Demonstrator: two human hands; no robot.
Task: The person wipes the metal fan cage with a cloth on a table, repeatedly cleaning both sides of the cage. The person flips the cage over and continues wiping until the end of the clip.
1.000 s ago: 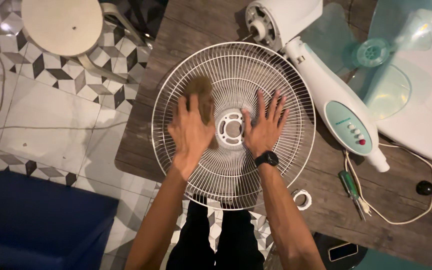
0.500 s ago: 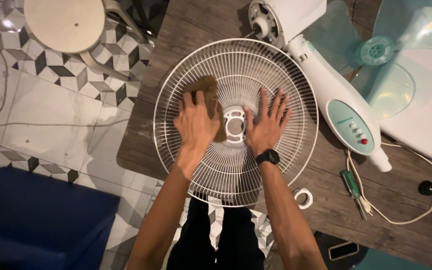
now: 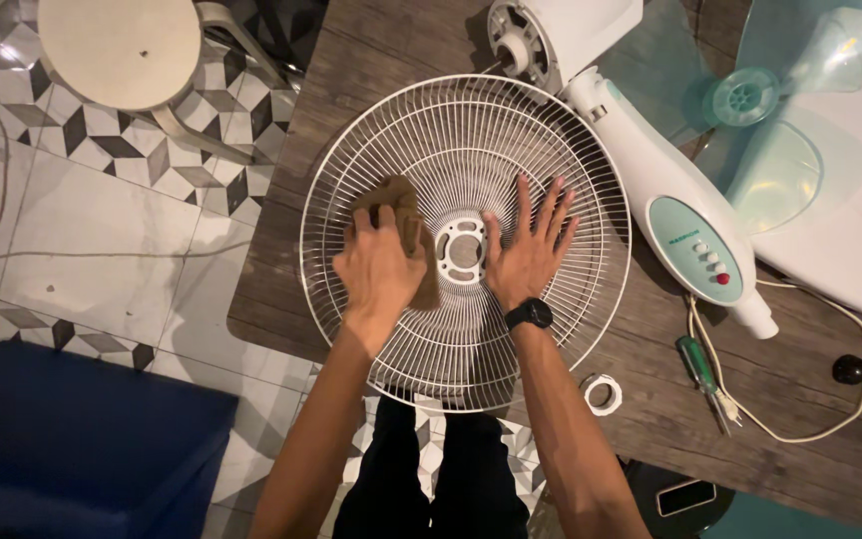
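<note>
Seen from above, a round white wire fan grille lies flat on a dark wooden table. The left hand presses a crumpled brown cloth at nine o'clock of the hub; the right hand rests flat, fingers spread, at three o'clock.

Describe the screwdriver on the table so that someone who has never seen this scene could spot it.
On the dark wooden table, look right of the round white fan grille, just below the fan's white control neck. The screwdriver lies beside the pale power cord, and its green handle sets it apart.
</note>
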